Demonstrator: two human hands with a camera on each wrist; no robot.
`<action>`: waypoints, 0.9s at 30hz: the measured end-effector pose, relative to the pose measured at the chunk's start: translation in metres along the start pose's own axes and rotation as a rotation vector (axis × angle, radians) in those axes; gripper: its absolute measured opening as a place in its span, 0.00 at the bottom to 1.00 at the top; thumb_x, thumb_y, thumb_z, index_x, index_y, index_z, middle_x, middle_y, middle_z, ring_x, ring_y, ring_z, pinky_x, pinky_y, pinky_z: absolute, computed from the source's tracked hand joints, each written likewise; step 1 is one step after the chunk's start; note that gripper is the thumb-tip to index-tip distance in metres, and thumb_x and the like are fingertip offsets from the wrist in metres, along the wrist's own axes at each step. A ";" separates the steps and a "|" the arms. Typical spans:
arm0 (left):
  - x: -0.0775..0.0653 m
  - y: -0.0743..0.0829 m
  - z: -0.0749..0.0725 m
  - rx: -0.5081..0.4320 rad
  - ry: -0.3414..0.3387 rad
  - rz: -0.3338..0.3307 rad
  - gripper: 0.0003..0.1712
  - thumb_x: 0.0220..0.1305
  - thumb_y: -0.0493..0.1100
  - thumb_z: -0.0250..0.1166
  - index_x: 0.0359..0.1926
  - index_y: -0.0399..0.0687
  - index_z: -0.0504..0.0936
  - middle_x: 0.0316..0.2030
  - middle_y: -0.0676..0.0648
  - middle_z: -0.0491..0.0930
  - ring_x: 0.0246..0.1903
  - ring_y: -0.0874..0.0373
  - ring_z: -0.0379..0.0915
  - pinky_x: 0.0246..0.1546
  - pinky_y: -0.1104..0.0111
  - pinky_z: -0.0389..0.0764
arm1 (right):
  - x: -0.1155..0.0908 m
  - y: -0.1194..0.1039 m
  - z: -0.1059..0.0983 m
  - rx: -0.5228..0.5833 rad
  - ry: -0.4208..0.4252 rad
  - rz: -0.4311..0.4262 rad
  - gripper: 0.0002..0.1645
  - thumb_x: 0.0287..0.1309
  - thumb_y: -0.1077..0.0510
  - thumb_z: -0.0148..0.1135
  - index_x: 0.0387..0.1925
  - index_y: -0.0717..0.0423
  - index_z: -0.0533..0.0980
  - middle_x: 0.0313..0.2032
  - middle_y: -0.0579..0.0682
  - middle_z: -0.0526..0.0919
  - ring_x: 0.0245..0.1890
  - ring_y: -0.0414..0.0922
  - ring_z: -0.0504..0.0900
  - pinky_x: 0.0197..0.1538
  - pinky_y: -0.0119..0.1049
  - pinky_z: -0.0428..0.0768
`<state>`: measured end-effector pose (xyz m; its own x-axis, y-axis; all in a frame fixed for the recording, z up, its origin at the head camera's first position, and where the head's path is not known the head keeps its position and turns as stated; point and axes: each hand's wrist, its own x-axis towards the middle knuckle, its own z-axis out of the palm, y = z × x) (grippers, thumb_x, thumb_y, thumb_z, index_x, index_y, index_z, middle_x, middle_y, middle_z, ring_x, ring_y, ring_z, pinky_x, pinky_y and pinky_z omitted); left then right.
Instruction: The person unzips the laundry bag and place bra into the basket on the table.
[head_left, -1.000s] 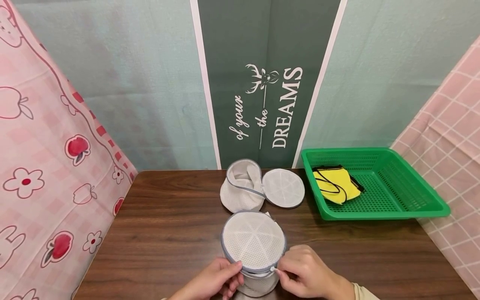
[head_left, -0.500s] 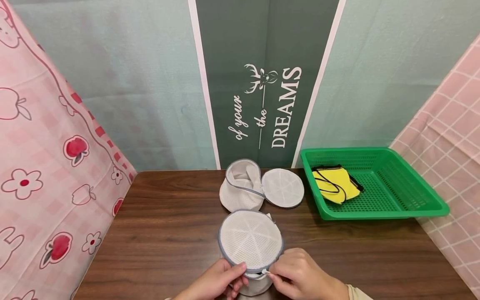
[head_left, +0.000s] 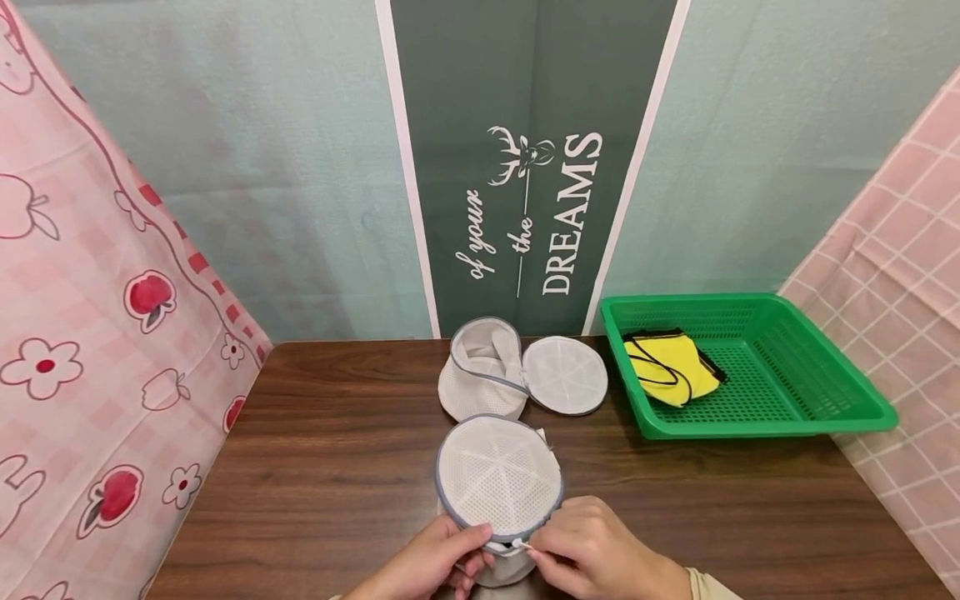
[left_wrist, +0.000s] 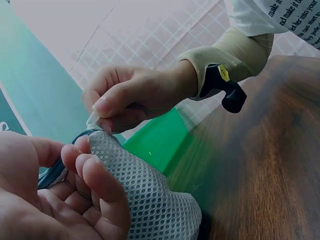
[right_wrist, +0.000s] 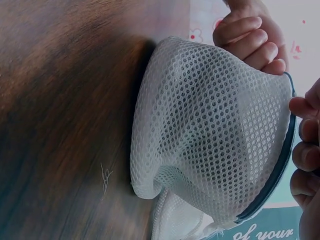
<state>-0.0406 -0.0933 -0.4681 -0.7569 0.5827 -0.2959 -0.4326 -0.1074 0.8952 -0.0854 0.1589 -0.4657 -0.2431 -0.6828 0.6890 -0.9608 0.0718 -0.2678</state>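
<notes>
A round white mesh laundry bag [head_left: 498,475] with grey-blue trim stands at the table's front, its lid lying over the top. My left hand [head_left: 442,557] grips the rim at the front left, thumb on the lid's edge. With thumb and finger my right hand [head_left: 600,546] pinches the white zipper pull [head_left: 519,543] on the front rim; the left wrist view shows this pinch too. A small dark gap shows between lid and body beside the pull. In the right wrist view the mesh side [right_wrist: 210,125] of the bag is dented near its base.
Behind stands a second mesh bag [head_left: 480,392], unzipped, its round lid [head_left: 566,375] laid flat to the right. A green basket [head_left: 765,429] at the back right holds a yellow pouch [head_left: 675,367] with black cord. All rest on a brown wooden table [head_left: 322,467] before a curtain.
My right hand has drawn the zipper pull leftward along the front rim, closer to my left hand. The bag has shifted slightly left, and my left hand keeps its grip.
</notes>
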 end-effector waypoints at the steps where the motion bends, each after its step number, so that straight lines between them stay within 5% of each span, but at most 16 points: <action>1: 0.000 0.000 0.000 -0.010 0.005 -0.004 0.28 0.76 0.45 0.53 0.33 0.16 0.72 0.20 0.57 0.71 0.18 0.70 0.66 0.20 0.79 0.72 | 0.001 0.000 0.000 0.000 0.003 -0.003 0.10 0.69 0.58 0.61 0.29 0.45 0.78 0.22 0.34 0.73 0.22 0.28 0.66 0.30 0.14 0.65; 5: 0.000 0.001 0.000 -0.031 0.016 -0.009 0.16 0.76 0.44 0.54 0.30 0.42 0.78 0.19 0.57 0.71 0.18 0.70 0.65 0.20 0.79 0.72 | 0.002 0.001 0.000 0.000 0.007 -0.003 0.12 0.68 0.58 0.61 0.27 0.45 0.77 0.20 0.35 0.70 0.22 0.28 0.65 0.29 0.14 0.64; 9: 0.000 0.002 -0.001 -0.036 0.002 0.001 0.15 0.75 0.43 0.54 0.28 0.45 0.76 0.19 0.58 0.70 0.18 0.71 0.65 0.20 0.80 0.71 | 0.004 0.001 0.001 -0.016 0.003 -0.019 0.14 0.68 0.59 0.59 0.25 0.44 0.75 0.20 0.36 0.69 0.22 0.28 0.65 0.29 0.14 0.63; 12: 0.000 0.001 -0.002 -0.032 -0.011 0.012 0.17 0.75 0.42 0.54 0.27 0.42 0.75 0.19 0.58 0.69 0.18 0.71 0.65 0.20 0.80 0.71 | 0.005 0.001 0.001 -0.028 0.003 -0.043 0.14 0.68 0.59 0.58 0.24 0.45 0.75 0.19 0.36 0.68 0.21 0.29 0.65 0.29 0.15 0.64; 16: 0.000 0.000 -0.004 -0.010 -0.017 0.034 0.26 0.75 0.41 0.53 0.28 0.17 0.66 0.18 0.59 0.69 0.17 0.70 0.64 0.19 0.80 0.70 | 0.007 0.001 0.000 -0.048 0.007 -0.064 0.14 0.68 0.59 0.57 0.23 0.45 0.74 0.19 0.36 0.68 0.21 0.29 0.65 0.28 0.15 0.64; 19: 0.000 0.000 -0.005 0.005 -0.004 0.046 0.29 0.74 0.40 0.53 0.36 0.07 0.61 0.17 0.59 0.69 0.17 0.70 0.64 0.19 0.79 0.71 | 0.008 0.001 -0.001 -0.063 0.014 -0.075 0.14 0.67 0.59 0.57 0.24 0.46 0.75 0.19 0.36 0.69 0.21 0.29 0.65 0.28 0.16 0.64; 27: 0.000 -0.001 -0.005 -0.017 0.028 0.057 0.26 0.77 0.42 0.52 0.27 0.21 0.66 0.18 0.57 0.68 0.16 0.69 0.64 0.18 0.78 0.71 | 0.007 0.001 -0.001 -0.071 0.021 -0.073 0.12 0.68 0.59 0.57 0.27 0.47 0.78 0.21 0.36 0.72 0.22 0.28 0.68 0.29 0.17 0.68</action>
<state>-0.0426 -0.0968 -0.4701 -0.7943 0.5521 -0.2537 -0.3959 -0.1535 0.9054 -0.0883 0.1544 -0.4607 -0.1738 -0.6730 0.7189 -0.9830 0.0744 -0.1680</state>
